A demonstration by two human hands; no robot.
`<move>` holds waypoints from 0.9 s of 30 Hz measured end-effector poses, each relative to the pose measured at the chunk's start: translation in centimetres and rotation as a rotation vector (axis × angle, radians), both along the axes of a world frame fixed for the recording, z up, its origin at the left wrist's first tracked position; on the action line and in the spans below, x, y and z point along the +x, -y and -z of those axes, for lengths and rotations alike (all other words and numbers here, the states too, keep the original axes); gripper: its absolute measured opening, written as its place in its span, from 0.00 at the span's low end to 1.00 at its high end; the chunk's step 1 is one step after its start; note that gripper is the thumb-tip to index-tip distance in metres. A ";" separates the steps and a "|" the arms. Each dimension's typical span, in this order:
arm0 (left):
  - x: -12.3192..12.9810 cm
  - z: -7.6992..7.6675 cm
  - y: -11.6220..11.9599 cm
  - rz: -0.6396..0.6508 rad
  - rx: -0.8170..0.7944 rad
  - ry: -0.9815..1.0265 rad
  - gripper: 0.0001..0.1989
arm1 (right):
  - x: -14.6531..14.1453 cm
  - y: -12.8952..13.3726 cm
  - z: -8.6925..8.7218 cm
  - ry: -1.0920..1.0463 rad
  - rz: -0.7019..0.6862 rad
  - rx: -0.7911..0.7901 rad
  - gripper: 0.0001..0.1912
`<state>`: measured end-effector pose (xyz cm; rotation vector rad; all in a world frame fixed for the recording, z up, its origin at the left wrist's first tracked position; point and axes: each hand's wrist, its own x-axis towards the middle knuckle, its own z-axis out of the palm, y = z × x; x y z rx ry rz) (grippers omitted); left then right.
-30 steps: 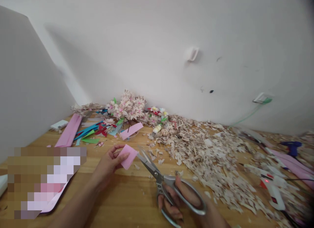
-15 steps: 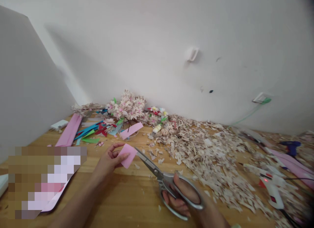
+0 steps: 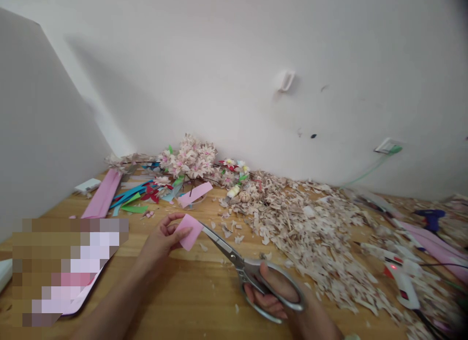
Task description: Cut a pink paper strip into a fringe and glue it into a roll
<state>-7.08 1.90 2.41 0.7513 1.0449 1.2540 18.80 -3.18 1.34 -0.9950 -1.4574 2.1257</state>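
A small piece of pink paper (image 3: 190, 233) is pinched between the thumb and fingers of my left hand (image 3: 168, 235), held above the wooden table. My right hand (image 3: 270, 293) grips a large pair of metal scissors (image 3: 234, 256) through its handles. The blade tips meet the right edge of the pink paper, and the blades look nearly closed. Beyond my left hand, another pink paper strip (image 3: 196, 194) rests on a small clear dish (image 3: 199, 202).
Dry pale flakes (image 3: 310, 228) cover the table's right half, with garlic bulbs (image 3: 245, 197) beside them. Petal-like flowers (image 3: 193, 157) stand near the wall. A white glue gun (image 3: 400, 276) and a blue glue gun (image 3: 430, 218) lie right. Coloured strips (image 3: 131, 196) lie left.
The scissor handles have come slightly closer together as the fingers of my right hand close. The pink paper stays almost in the same place, and the view has shifted a little.
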 end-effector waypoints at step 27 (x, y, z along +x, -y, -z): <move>4.4 1.2 2.9 0.449 0.076 -0.089 0.17 | -5.4 -1.0 0.9 0.159 0.764 0.364 0.24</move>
